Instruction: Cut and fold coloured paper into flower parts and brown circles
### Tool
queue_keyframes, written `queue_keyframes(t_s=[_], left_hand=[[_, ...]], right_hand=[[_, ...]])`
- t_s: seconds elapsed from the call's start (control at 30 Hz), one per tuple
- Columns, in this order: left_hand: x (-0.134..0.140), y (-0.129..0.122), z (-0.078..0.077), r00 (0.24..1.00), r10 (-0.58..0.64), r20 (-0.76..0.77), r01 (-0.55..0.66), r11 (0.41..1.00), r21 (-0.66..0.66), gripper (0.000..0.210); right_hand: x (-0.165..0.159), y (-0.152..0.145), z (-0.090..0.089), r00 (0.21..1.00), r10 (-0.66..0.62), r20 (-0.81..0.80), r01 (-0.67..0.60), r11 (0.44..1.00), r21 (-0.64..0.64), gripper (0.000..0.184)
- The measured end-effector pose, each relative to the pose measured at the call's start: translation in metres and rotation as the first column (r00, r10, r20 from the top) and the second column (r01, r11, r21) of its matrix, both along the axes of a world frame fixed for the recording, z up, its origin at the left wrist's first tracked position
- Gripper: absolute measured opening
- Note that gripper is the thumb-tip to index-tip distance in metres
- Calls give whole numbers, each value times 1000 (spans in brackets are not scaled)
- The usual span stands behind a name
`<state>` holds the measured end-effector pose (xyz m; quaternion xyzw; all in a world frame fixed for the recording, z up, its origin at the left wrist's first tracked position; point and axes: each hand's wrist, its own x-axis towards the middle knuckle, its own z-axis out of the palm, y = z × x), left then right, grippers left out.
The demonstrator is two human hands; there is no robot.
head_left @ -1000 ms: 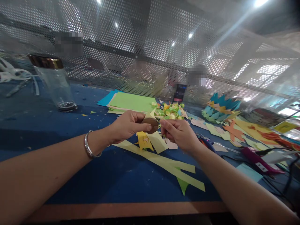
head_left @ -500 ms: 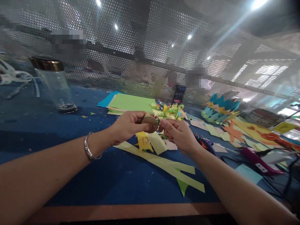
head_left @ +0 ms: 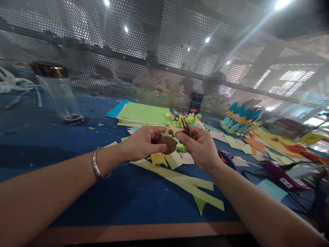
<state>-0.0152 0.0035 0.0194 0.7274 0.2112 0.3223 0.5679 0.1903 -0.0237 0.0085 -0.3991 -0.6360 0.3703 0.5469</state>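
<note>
My left hand [head_left: 144, 144] is closed on a small round brown piece [head_left: 169, 143] that looks like paper or card, pinched between thumb and fingers. A pale pointed bit of paper stands up at its top edge. Close beside it, my right hand [head_left: 199, 145] is closed around small dark scissors [head_left: 187, 128]; their two pointed blades stick up and away, slightly apart. The handles are hidden in the fingers. Under and behind the hands lie a pile of colourful paper scraps [head_left: 191, 118], a yellow cut piece [head_left: 158, 159] and long pale-yellow strips [head_left: 177, 178].
Green and blue paper sheets [head_left: 146, 112] lie stacked at the back. A lidded glass bottle [head_left: 60, 96] stands at left. To the right are a zigzag paper ring [head_left: 240, 118], orange paper pieces [head_left: 255, 144], a purple power strip [head_left: 285, 176] and cables. A perforated screen [head_left: 159, 44] rises behind.
Both hands have moved slightly down. The round brown piece has turned to show more of its face. The scissors' blades now show, pointing up from my right hand.
</note>
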Motion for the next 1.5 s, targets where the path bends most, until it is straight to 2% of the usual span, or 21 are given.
queue_keyframes(t_s=[0.1, 0.2, 0.3, 0.4, 0.47, 0.6, 0.67, 0.73, 0.8, 0.97, 1.23, 1.5], left_hand=[[-2, 1, -1, 998, 41, -56, -39, 999, 30, 48], [-4, 1, 0, 992, 77, -101, -71, 996, 62, 72], [-5, 0, 1, 993, 80, -87, -76, 996, 48, 80], [-4, -1, 1, 991, 122, -55, -123, 992, -12, 84], [-1, -2, -1, 983, 182, 2, -181, 979, -95, 78], [7, -6, -5, 955, 258, 147, -216, 943, -254, 30], [9, -8, -7, 948, 273, 166, -215, 930, -297, 18], [9, -9, -7, 941, 289, 175, -228, 926, -302, 18], [8, -10, -5, 938, 299, 176, -250, 935, -252, 20], [2, -10, 1, 953, 288, 96, -279, 955, -96, 22], [-1, -8, 7, 977, 213, 0, -213, 977, 9, 20], [-2, -6, 4, 984, 180, -11, -179, 982, 57, 21]], right_hand=[[1, 1, 2, 999, -48, -7, 47, 998, -29, 27], [1, 1, 3, 997, -13, 75, 18, 998, -64, 34], [-1, 2, 2, 977, 69, 204, -54, 995, -82, 35], [-2, 2, -1, 961, 87, 261, -72, 995, -67, 31], [-3, 2, -2, 972, 70, 224, -62, 997, -42, 29], [-3, 0, -3, 991, 45, 127, -45, 999, -2, 25], [-4, -1, -3, 993, 31, 115, -34, 999, 24, 24], [-4, -1, -2, 992, 13, 128, -23, 997, 78, 23], [-4, -2, -2, 988, 11, 154, -28, 994, 108, 25], [-3, -3, 1, 989, 112, 96, -110, 994, -22, 41], [-2, -3, 4, 978, 179, 105, -162, 975, -154, 46], [1, -4, 4, 970, 194, 144, -171, 973, -157, 46]])
